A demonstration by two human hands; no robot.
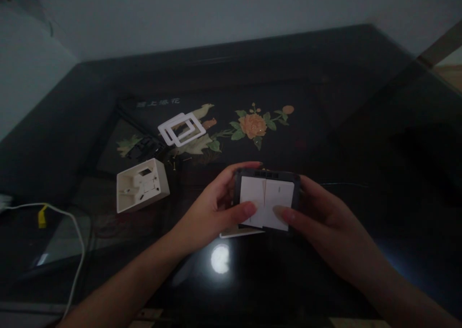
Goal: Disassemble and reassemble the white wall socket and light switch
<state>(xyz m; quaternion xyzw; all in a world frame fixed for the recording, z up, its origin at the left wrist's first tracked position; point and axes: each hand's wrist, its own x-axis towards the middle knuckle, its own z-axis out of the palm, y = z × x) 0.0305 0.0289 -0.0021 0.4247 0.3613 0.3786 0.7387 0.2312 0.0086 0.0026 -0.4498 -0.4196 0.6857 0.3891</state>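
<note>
Between both hands is a wall switch [267, 193] with two white rockers in a dark frame, raised over the table. My left hand [224, 205] grips its left side, thumb pressed on the left rocker. My right hand [317, 212] wraps round the right side, its thumb on the right rocker. The fingers behind the switch are mostly hidden. Partly covered beneath it, a white piece [240, 232] shows only its lower edge. To the left sits an open white switch back box [142, 186]. Two white cover frames [182, 129] lie overlapping beyond it.
Several small screws [174, 164] and dark plastic parts [146, 147] lie near the box. A white cable [77, 227] with a yellow tag [42, 217] runs along the left. The glossy dark table [342, 106] bears a flower picture and meets a wall at the back.
</note>
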